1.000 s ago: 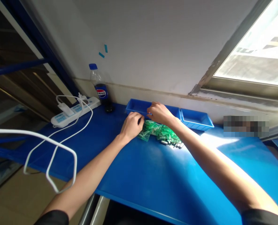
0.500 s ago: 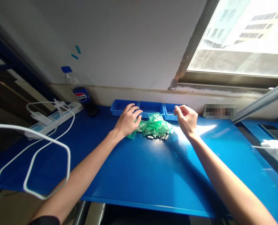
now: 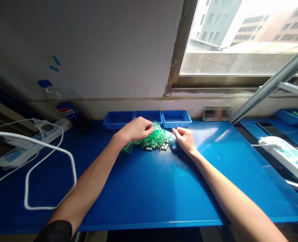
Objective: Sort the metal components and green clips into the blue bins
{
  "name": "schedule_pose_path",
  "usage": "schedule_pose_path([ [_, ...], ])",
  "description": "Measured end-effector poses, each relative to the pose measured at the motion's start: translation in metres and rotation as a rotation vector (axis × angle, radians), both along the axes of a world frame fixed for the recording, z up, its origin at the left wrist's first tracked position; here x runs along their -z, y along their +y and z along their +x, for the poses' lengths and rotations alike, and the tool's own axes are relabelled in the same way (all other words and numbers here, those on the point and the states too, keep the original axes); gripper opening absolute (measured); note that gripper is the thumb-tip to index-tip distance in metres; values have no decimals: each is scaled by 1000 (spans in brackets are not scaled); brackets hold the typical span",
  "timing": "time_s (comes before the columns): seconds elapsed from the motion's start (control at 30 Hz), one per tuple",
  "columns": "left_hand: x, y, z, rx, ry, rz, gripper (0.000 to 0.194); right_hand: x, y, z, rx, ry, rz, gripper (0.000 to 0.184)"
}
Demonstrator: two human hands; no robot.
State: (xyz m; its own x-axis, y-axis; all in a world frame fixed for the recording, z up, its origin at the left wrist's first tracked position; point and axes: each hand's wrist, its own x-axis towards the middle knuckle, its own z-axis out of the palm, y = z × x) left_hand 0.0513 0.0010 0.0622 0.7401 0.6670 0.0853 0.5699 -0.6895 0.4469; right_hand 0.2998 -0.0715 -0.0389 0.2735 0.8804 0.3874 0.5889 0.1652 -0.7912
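Observation:
A heap of small green bags (image 3: 157,136) with little metal parts (image 3: 156,147) at its front lies on the blue table (image 3: 149,191). My left hand (image 3: 135,130) rests on the left side of the heap, its fingers curled and pinching a green bag. My right hand (image 3: 184,138) sits just to the right of the heap, fingers bent and close together; what they hold, if anything, I cannot make out. Three blue trays (image 3: 118,120) stand in a row right behind the heap, by the wall.
A cola bottle (image 3: 63,106) stands at the back left by the wall. A white power strip (image 3: 28,144) and its looping cable (image 3: 50,158) lie at the left. At the right are a second power strip (image 3: 283,156), a metal bar (image 3: 269,89) and another blue tray (image 3: 293,116).
The view has swung to the right. My right hand came off the trays, moved out to the right, then dropped back beside the heap. My left hand stayed on the heap's left side.

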Motion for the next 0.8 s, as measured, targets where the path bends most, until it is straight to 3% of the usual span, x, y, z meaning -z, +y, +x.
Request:
schedule_pose_path([
  [0.17, -3, -4, -14, 32, 19, -75, 37, 0, 0, -1, -10, -15, 7, 58],
  [0.43, -4, -5, -13, 49, 86, -129, 30, -1, -8, -5, -73, -110, 94, 51],
  [0.57, -8, -6, -15, 52, 85, -138, 32, -8, -5, -15, -85, -56, 137, 50],
  [0.8, -19, -5, -22, 6, 80, -145, 32, -20, 20, -28, -51, 93, 17, 48],
])
